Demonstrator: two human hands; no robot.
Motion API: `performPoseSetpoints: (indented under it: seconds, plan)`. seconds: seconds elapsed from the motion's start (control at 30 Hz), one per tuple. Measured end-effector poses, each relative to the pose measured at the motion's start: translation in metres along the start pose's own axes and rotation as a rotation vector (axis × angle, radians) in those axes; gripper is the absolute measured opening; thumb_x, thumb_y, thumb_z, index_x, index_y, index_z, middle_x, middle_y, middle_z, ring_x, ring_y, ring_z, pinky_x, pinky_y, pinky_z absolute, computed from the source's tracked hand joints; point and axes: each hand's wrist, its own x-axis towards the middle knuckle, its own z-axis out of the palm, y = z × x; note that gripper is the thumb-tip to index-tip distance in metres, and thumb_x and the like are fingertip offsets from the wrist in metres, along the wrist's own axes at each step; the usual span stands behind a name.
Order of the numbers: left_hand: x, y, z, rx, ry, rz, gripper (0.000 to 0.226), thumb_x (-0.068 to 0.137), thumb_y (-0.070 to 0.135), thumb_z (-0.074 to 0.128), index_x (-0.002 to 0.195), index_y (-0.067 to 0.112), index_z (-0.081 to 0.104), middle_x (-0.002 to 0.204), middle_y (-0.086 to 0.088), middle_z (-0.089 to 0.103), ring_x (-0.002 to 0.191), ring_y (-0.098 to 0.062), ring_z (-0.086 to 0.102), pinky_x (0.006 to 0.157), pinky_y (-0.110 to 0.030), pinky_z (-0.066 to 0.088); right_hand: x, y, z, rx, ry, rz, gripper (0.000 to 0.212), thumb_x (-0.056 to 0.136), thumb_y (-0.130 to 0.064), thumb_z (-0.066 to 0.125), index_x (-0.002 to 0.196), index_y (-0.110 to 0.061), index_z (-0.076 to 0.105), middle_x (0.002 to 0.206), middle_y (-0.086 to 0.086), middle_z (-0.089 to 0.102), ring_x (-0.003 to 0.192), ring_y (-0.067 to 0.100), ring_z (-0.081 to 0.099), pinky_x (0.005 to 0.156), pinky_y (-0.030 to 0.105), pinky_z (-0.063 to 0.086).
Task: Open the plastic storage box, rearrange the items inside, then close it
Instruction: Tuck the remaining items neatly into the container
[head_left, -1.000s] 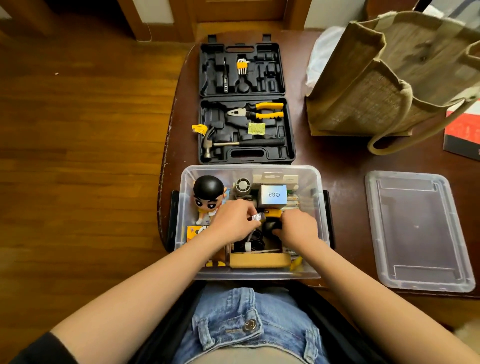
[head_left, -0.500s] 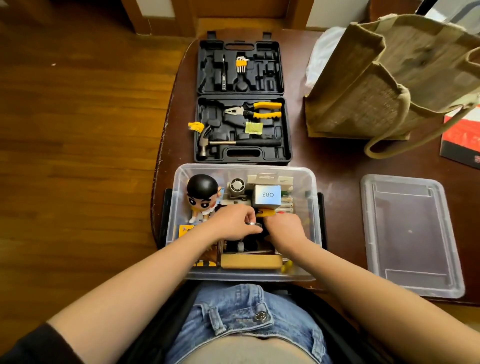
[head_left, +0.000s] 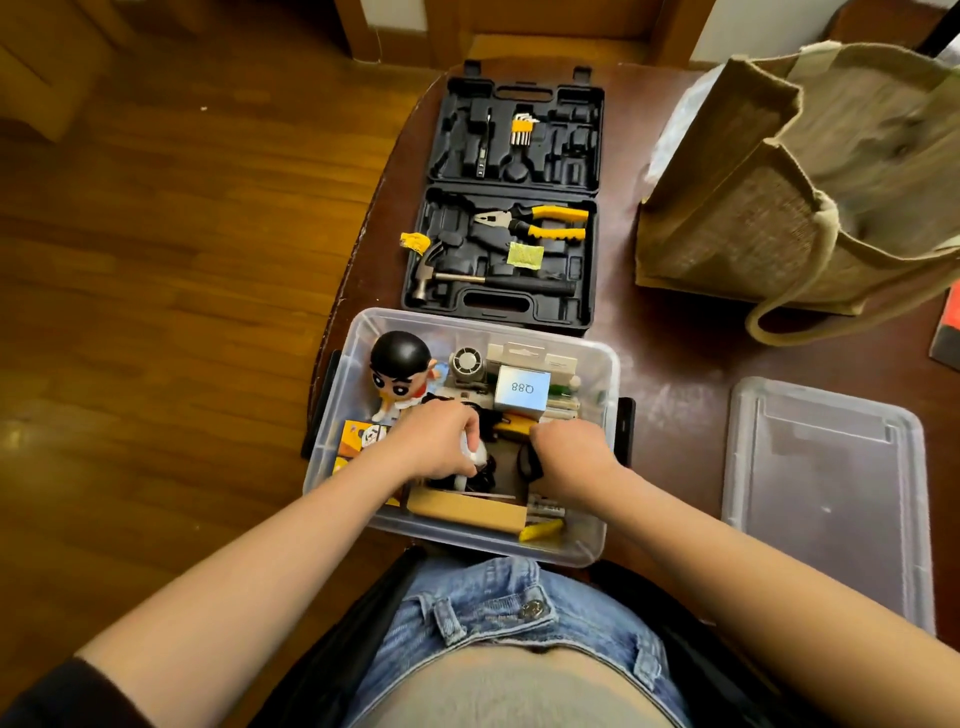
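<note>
The clear plastic storage box (head_left: 608, 374) stands open at the table's near edge, packed with items: a black-haired figurine (head_left: 400, 371), a small fan (head_left: 466, 364), a white carton marked Q88 (head_left: 521, 388) and a brown cardboard box (head_left: 467, 512). Its clear lid (head_left: 826, 499) lies flat to the right. Both hands are inside the box. My left hand (head_left: 434, 441) is closed around a small white object with black cable beneath it. My right hand (head_left: 569, 457) grips a black item at the box's middle right.
An open black tool case (head_left: 511, 208) with yellow pliers and a hammer lies just behind the box. A burlap tote bag (head_left: 810, 182) stands at the back right. A red and black book (head_left: 948, 332) lies at the right edge. Wooden floor drops off left of the table.
Both hands stay in the box; the left has shifted slightly toward me over the cable, and the right has settled lower on the black item. My head has tilted a little.
</note>
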Motion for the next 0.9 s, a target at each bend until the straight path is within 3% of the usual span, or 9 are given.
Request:
performPoseSetpoints:
  seconds: [0.13, 0.23, 0.37, 0.53, 0.67, 0.9]
  plan:
    - [0.002, 0.005, 0.006, -0.045, -0.056, -0.049, 0.029, 0.077, 0.032, 0.069, 0.095, 0.022, 0.048, 0.081, 0.007, 0.060, 0.080, -0.018, 0.057, 0.066, -0.035, 0.045, -0.008, 0.006, -0.005, 0.038, 0.045, 0.018, 0.024, 0.082, -0.014, 0.059, 0.104, -0.009, 0.054, 0.098, 0.008, 0.065, 0.088, 0.028, 0.064, 0.062, 0.032, 0.044]
    - [0.007, 0.013, 0.012, -0.057, -0.043, -0.076, 0.034, 0.079, 0.040, 0.066, 0.100, 0.019, 0.049, 0.073, 0.006, 0.057, 0.066, -0.012, 0.052, 0.055, -0.028, 0.038, -0.008, 0.005, -0.008, 0.059, 0.058, 0.049, 0.025, 0.083, -0.017, 0.061, 0.106, -0.009, 0.057, 0.098, 0.007, 0.066, 0.087, 0.026, 0.065, 0.065, 0.031, 0.048]
    - [0.018, 0.023, 0.025, -0.097, -0.047, -0.125, 0.052, 0.076, 0.049, 0.073, 0.107, 0.016, 0.048, 0.085, 0.004, 0.055, 0.059, -0.008, 0.047, 0.053, -0.026, 0.035, -0.008, 0.006, -0.008, 0.082, 0.069, 0.088, 0.027, 0.084, -0.021, 0.063, 0.107, -0.008, 0.056, 0.099, 0.008, 0.066, 0.089, 0.026, 0.065, 0.065, 0.030, 0.048]
    - [0.028, 0.026, 0.041, -0.171, 0.017, -0.170, 0.054, 0.070, 0.040, 0.081, 0.111, 0.016, 0.054, 0.106, -0.002, 0.060, 0.092, -0.018, 0.054, 0.070, -0.027, 0.041, -0.006, 0.006, -0.010, 0.069, 0.036, 0.093, 0.023, 0.085, -0.012, 0.060, 0.108, -0.006, 0.060, 0.101, 0.009, 0.066, 0.090, 0.026, 0.065, 0.067, 0.030, 0.050]
    - [0.028, 0.022, 0.049, -0.268, 0.085, -0.253, 0.055, 0.068, 0.037, 0.083, 0.112, 0.016, 0.055, 0.113, -0.004, 0.061, 0.103, -0.021, 0.057, 0.078, -0.030, 0.045, -0.005, 0.006, -0.012, 0.077, 0.026, 0.105, 0.022, 0.086, -0.012, 0.060, 0.107, -0.007, 0.061, 0.101, 0.009, 0.066, 0.091, 0.026, 0.065, 0.067, 0.029, 0.049]
    - [0.034, 0.035, 0.059, -0.224, 0.202, -0.338, 0.051, 0.079, 0.037, 0.074, 0.113, 0.008, 0.048, 0.108, -0.010, 0.064, 0.102, -0.029, 0.061, 0.081, -0.039, 0.051, -0.009, 0.003, -0.010, 0.042, 0.012, 0.108, 0.022, 0.087, -0.015, 0.058, 0.108, -0.008, 0.058, 0.101, 0.007, 0.065, 0.090, 0.025, 0.064, 0.065, 0.029, 0.047]
